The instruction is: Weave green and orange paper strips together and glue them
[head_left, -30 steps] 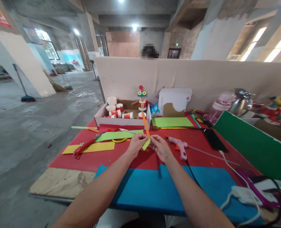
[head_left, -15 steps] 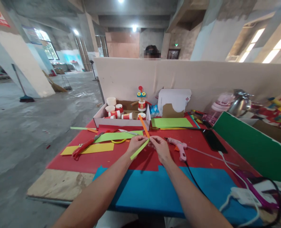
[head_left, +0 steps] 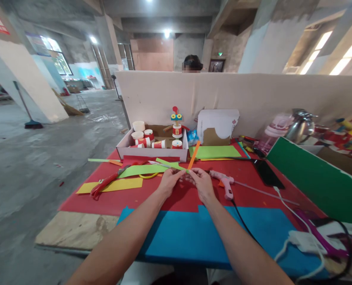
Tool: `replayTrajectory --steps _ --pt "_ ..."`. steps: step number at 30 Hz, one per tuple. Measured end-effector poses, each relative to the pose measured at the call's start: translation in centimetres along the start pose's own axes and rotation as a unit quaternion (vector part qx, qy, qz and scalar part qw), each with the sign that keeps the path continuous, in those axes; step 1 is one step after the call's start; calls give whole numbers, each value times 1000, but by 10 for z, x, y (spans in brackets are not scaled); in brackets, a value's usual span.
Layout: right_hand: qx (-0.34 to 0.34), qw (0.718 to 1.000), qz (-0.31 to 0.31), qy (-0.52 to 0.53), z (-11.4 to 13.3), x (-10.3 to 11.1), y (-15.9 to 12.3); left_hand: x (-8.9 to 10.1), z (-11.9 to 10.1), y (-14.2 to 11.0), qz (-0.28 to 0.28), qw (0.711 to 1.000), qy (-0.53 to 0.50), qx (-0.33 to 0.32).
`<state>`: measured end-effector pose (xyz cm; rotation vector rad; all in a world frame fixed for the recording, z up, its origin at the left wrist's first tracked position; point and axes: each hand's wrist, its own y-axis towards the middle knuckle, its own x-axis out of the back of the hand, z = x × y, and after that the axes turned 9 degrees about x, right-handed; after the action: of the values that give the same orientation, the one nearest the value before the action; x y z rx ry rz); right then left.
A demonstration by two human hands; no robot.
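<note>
My left hand [head_left: 170, 182] and my right hand [head_left: 202, 183] meet above the red sheet, thumbs and fingers pinched on two joined paper strips. The green paper strip [head_left: 171, 165] points away to the upper left. An orange paper strip [head_left: 194, 155] rises to the upper right from the same spot; the join itself is partly hidden by my fingers. Right of my right hand lies a pink glue gun [head_left: 223, 180]. Left of my left hand are red-handled scissors [head_left: 107, 182], a wide green paper piece [head_left: 140, 170] and a yellow paper piece [head_left: 128, 185].
Behind my hands stands a box [head_left: 152, 153] with paper cups and a cup figure [head_left: 176, 128]. Green sheets [head_left: 216, 152] lie right of it. A phone [head_left: 266, 174], a steel jug [head_left: 302, 124] and a green panel [head_left: 315, 178] are at right. A person's head [head_left: 193, 63] shows over the partition.
The green strip has swung from pointing toward me, lower left, to pointing away at upper left. The orange strip now leans right instead of left. Both hands keep their pinch.
</note>
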<state>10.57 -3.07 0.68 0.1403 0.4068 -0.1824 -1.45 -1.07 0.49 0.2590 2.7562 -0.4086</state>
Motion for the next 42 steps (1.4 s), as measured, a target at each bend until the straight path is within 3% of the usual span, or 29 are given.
replayTrajectory --steps 11,20,27,42 --pt "-38 999 18 -22 0 3 1 -3 -5 -5 0 1000 -26 2" --pt "47 990 38 -123 -1 5 2 -1 1 -1 -8 999 -7 -36" --pt "-15 995 59 -83 0 6 1 0 -1 0 -57 995 47 -59" --pt "26 993 30 -112 0 4 3 1 2 2 -17 998 36 -52"
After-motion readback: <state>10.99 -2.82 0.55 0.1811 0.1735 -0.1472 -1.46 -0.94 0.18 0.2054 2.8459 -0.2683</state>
